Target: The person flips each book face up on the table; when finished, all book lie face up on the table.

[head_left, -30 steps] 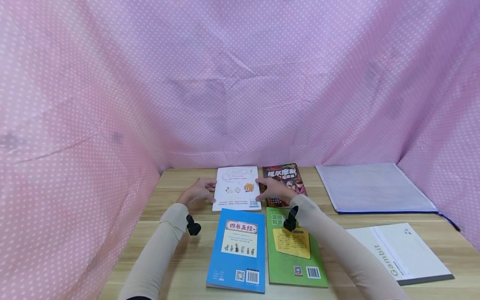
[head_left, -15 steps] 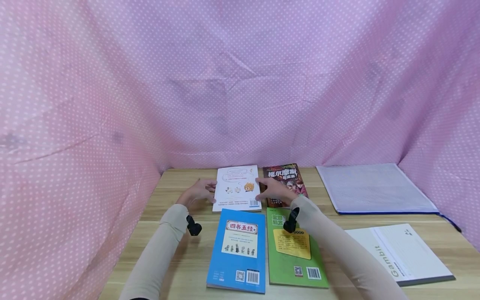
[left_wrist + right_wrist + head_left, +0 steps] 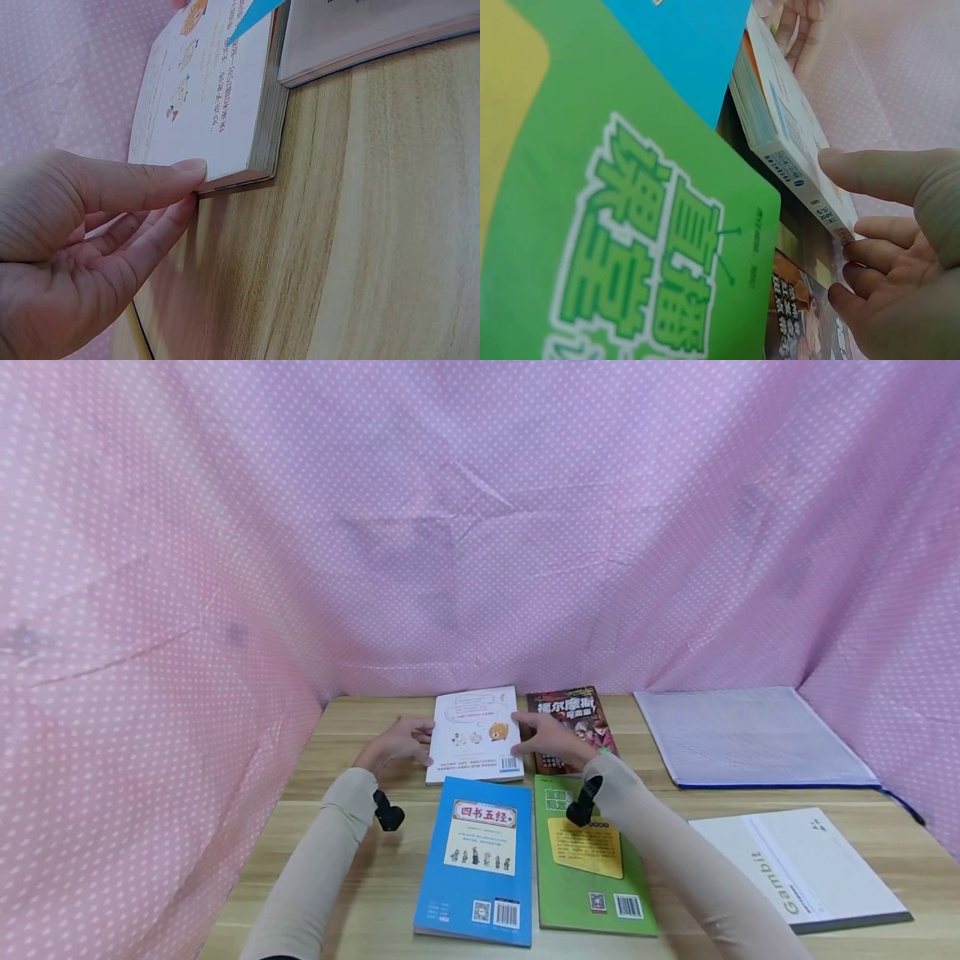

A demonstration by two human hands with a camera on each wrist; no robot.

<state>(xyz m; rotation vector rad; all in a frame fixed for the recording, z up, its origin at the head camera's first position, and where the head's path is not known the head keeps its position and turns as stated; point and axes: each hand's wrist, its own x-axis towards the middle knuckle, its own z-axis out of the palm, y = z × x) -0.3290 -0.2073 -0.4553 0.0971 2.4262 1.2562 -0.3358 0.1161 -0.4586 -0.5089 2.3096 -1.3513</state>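
Note:
A white paperback book (image 3: 472, 739) with a cartoon bear on its cover is at the back of the table, between both hands. My left hand (image 3: 396, 743) pinches its left edge; in the left wrist view the thumb (image 3: 150, 184) lies on the cover and the fingers at the lower edge. On the other side, my right hand (image 3: 553, 739) grips the spine, thumb over the cover and fingers beneath, as the right wrist view shows. The book's far edge tilts up a little. Nearest my right hand is a dark comic-style book (image 3: 558, 766), partly hidden under that hand.
A blue book (image 3: 480, 902) and a green book (image 3: 592, 910) lie in front, the green one partly under my right forearm. To the right are a white mesh pouch (image 3: 750, 735) with blue zip edging and a Gambit notebook (image 3: 832, 860). Pink dotted cloth (image 3: 480, 568) hangs behind the table.
The white book's far edge has risen slightly, tilting its cover toward me. Both hands keep nearly the same place at its sides.

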